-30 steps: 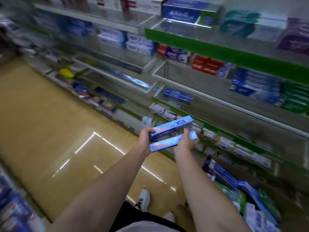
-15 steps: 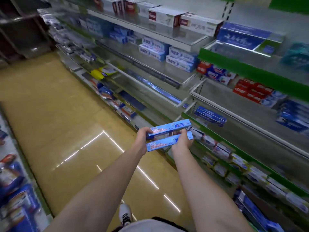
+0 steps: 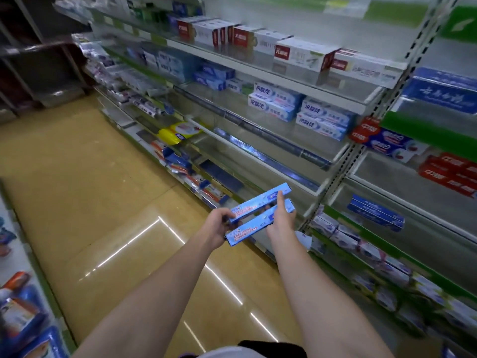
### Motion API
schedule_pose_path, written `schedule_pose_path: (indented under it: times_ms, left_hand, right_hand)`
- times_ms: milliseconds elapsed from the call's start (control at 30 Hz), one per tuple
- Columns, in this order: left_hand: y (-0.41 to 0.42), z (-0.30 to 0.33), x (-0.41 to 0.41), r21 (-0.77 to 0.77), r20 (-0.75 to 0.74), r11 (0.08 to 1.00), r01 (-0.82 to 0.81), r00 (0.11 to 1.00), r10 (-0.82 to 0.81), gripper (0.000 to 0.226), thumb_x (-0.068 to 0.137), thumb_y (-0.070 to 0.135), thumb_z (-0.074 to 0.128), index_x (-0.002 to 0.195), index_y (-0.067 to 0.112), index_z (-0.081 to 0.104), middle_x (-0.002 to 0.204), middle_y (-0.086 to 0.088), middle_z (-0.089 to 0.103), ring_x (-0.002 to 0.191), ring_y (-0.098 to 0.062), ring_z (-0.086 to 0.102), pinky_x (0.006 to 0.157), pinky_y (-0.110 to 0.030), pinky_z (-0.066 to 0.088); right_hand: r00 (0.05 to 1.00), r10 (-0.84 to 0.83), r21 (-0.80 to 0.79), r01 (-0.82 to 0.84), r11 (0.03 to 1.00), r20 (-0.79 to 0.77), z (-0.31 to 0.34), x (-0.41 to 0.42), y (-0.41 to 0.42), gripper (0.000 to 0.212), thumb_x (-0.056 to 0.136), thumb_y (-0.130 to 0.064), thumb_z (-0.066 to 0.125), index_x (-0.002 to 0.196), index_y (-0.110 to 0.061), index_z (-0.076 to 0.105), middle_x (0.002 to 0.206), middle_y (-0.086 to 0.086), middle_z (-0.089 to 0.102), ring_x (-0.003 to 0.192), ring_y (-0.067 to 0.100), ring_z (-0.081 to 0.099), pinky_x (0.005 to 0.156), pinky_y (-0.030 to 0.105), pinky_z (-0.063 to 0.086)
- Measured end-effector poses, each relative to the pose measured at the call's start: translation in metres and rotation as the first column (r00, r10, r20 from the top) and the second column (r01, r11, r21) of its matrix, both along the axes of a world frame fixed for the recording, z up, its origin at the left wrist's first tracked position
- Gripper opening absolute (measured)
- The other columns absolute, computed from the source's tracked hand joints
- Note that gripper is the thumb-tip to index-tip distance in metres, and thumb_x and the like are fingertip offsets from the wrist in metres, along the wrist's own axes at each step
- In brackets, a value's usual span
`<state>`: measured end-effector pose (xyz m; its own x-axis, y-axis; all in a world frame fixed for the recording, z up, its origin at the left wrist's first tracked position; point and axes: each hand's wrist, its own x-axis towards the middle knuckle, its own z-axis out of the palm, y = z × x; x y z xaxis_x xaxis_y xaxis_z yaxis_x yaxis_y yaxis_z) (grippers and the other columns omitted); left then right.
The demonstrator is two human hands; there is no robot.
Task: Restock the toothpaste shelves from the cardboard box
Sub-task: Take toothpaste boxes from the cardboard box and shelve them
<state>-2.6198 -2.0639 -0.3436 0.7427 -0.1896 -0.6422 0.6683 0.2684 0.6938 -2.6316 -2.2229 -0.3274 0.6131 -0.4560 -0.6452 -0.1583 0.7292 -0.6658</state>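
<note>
- Head view: two blue toothpaste cartons held in mid-air over the aisle floor, one stacked just above the other, long axes running from 8 o'clock to 2 o'clock, short of the shelving.
- Left hand wrapped round the near ends of both cartons, fingers curled underneath, thumb on top.
- Right hand cupped at the far ends, index finger laid straight along the upper carton; grip judged light, more a steadying touch than a clamp.
- Both forearms extended forward, converging at the cartons, wrists roughly level.
- Likely destination: shelf at 3 o'clock, carrying matching blue cartons; not confirmed.
- Cardboard box not in view.
- Risk: upper carton sliding off the lower during the reach, owing to the loose two-tier hold and smooth card faces.
- Risk: far ends striking the upright post at 2 o'clock, if swung across without lifting clear.
- Risk: misplacement among other brands; neighbouring stock close in colour.
</note>
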Motion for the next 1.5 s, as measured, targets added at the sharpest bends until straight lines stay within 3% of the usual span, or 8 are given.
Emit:
schedule_pose_path:
  times_ms: [233,467,633,800,933,1133,1233,1500]
  left_hand:
    - [0.039,-0.001,0.046,-0.173,-0.060,0.978,-0.113,0.993,0.104,0.051,0.069,0.004,0.056,0.121,0.003,0.055,0.108,-0.021,0.068,0.090,-0.036,0.070,0.106,-0.050,0.048]
    - [0.070,0.008,0.123,-0.176,-0.048,0.959,-0.224,0.975,0.219,0.065,0.066,0.007,0.060,0.130,0.003,0.052,0.119,-0.023,0.069,0.091,-0.036,0.072,0.092,-0.048,0.057]
    - [0.088,0.029,0.190,-0.152,-0.044,0.956,-0.251,0.968,0.247,0.038,0.077,0.009,0.051,0.115,0.005,0.054,0.113,-0.018,0.067,0.093,-0.035,0.070,0.063,-0.041,0.061]
    - [0.105,0.031,0.261,-0.163,-0.026,0.942,-0.293,0.956,0.292,0.035,0.079,0.007,0.052,0.113,0.002,0.054,0.108,-0.018,0.070,0.092,-0.040,0.071,0.088,-0.050,0.059]
    - [0.117,0.030,0.309,-0.159,-0.043,0.924,-0.348,0.937,0.346,0.032,0.085,0.013,0.058,0.115,0.003,0.056,0.107,-0.015,0.069,0.096,-0.036,0.068,0.046,-0.023,0.052]
    - [0.143,0.040,0.397,-0.107,0.052,0.956,-0.272,0.959,0.279,0.034,0.089,0.030,0.065,0.118,0.013,0.064,0.096,-0.009,0.074,0.075,-0.023,0.069,0.062,-0.030,0.053]
    - [0.152,0.045,0.446,-0.102,0.097,0.967,-0.234,0.965,0.244,0.030,0.088,0.034,0.070,0.112,0.017,0.066,0.092,-0.006,0.073,0.075,-0.020,0.066,0.075,-0.034,0.050]
    - [0.208,0.057,0.568,-0.068,0.176,0.997,-0.041,0.983,0.052,0.035,0.083,0.040,0.078,0.106,0.016,0.069,0.087,-0.004,0.076,0.080,-0.019,0.068,0.086,-0.035,0.051]
  right_hand:
    - [0.999,0.013,0.028,-0.015,0.999,0.050,-0.013,0.062,0.025,0.058,0.087,-0.043,0.078,0.132,-0.016,0.053,0.102,0.010,0.072,0.069,0.016,0.074,0.067,0.036,0.062]
    - [0.992,0.119,0.069,-0.122,0.990,0.043,-0.014,0.155,0.055,0.053,0.087,-0.043,0.077,0.125,-0.012,0.058,0.098,0.011,0.073,0.067,0.016,0.073,0.057,0.031,0.058]
    - [0.984,0.175,0.148,-0.179,0.973,0.039,-0.003,0.232,0.080,0.048,0.088,-0.049,0.074,0.115,-0.012,0.061,0.086,0.007,0.070,0.052,0.013,0.069,0.043,0.028,0.053]
    - [0.988,0.143,0.208,-0.154,0.966,0.066,-0.002,0.307,0.094,0.057,0.087,-0.049,0.075,0.125,-0.010,0.057,0.109,0.013,0.068,0.092,0.025,0.072,0.083,0.042,0.061]
    - [0.996,0.076,0.247,-0.084,0.965,0.044,-0.001,0.353,0.097,0.061,0.088,-0.051,0.073,0.127,-0.007,0.053,0.101,0.013,0.062,0.077,0.024,0.065,0.071,0.037,0.058]
    - [0.998,0.008,0.183,-0.019,0.983,0.059,0.006,0.419,0.113,0.066,0.086,-0.054,0.074,0.132,-0.013,0.049,0.120,0.020,0.065,0.095,0.032,0.071,0.083,0.052,0.060]
    - [1.000,-0.019,0.141,0.015,0.990,0.023,0.004,0.454,0.123,0.072,0.083,-0.063,0.072,0.134,-0.018,0.049,0.116,0.013,0.068,0.088,0.030,0.073,0.073,0.051,0.062]
    - [0.992,-0.129,0.107,0.130,0.986,-0.016,0.010,0.545,0.181,0.070,0.089,-0.068,0.059,0.133,-0.015,0.047,0.118,0.015,0.066,0.095,0.037,0.070,0.088,0.062,0.056]
